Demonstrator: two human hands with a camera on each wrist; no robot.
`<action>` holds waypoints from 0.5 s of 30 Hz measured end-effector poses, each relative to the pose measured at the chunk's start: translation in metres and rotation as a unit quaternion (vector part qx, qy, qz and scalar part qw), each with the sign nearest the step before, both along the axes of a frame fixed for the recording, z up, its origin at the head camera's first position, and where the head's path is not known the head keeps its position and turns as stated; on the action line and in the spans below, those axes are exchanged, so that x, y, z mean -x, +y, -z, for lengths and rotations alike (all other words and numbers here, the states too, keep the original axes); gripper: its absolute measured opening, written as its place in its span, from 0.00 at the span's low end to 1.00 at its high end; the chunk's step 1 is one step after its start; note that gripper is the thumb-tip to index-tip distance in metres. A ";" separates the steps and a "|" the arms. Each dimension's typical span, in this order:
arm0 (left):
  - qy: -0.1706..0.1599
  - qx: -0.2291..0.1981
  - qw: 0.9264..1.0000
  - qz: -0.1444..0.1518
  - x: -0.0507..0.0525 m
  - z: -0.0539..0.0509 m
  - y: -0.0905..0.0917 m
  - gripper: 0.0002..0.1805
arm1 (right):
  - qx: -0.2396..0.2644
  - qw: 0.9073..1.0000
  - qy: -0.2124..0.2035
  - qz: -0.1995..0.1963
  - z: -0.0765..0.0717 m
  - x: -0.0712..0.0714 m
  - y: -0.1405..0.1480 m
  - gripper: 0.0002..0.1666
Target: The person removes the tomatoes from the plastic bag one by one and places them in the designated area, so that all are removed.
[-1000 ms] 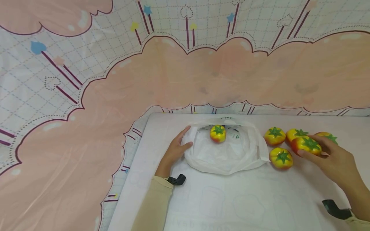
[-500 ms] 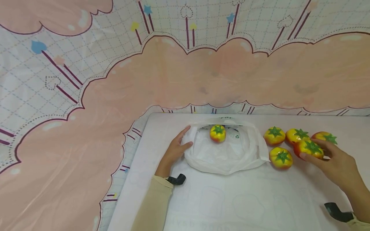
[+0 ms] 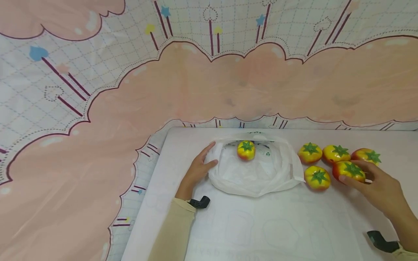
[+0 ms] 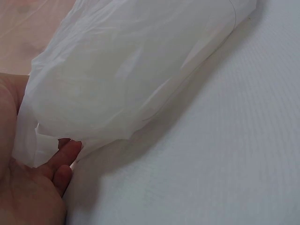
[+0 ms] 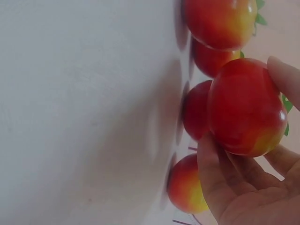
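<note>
A white plastic bag (image 3: 248,186) lies on the table with its mouth spread, and one red-and-yellow toy tomato (image 3: 246,150) with a green star-shaped top sits inside. At the bag's left rim, my left hand (image 3: 195,169) holds the plastic; the left wrist view shows fingertips poking past the bag (image 4: 117,79). Over on the right, my right hand (image 3: 380,186) grips another toy tomato (image 3: 347,172) between thumb and fingers. Seen from the right wrist, this tomato (image 5: 246,110) is raised off the table, its red underside showing.
Several more toy tomatoes stand right of the bag: a back-left one (image 3: 310,153), a front one (image 3: 317,178), a middle one (image 3: 336,153) and a far-right one (image 3: 364,155). The white table (image 3: 261,228) meets a patterned pink backdrop (image 3: 228,87) behind.
My right hand has shifted slightly right and toward me with the gripped toy tomato, exposing more of the tomatoes behind. The left hand and bag stay put.
</note>
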State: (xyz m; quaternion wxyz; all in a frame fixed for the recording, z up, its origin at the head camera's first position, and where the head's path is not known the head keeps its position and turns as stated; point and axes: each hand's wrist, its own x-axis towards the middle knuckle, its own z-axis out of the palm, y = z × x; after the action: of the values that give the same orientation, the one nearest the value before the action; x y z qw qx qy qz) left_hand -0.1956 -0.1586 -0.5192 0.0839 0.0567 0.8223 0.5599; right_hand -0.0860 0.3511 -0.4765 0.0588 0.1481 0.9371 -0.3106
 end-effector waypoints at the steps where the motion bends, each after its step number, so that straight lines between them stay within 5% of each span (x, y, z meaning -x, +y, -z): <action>1: 0.000 0.001 1.000 0.000 0.000 0.000 0.000 0.39 | 0.004 1.000 0.000 0.000 0.001 0.000 0.001 0.57; 15: 0.001 -0.009 1.000 0.000 0.002 0.003 0.000 0.39 | -0.003 1.000 -0.020 -0.010 0.005 0.002 0.003 0.58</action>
State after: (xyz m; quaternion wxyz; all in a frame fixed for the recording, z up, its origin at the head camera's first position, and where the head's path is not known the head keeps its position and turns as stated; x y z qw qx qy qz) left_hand -0.1980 -0.1584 -0.5219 0.0831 0.0579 0.8174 0.5671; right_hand -0.0882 0.3541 -0.4811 0.0799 0.1449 0.9382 -0.3040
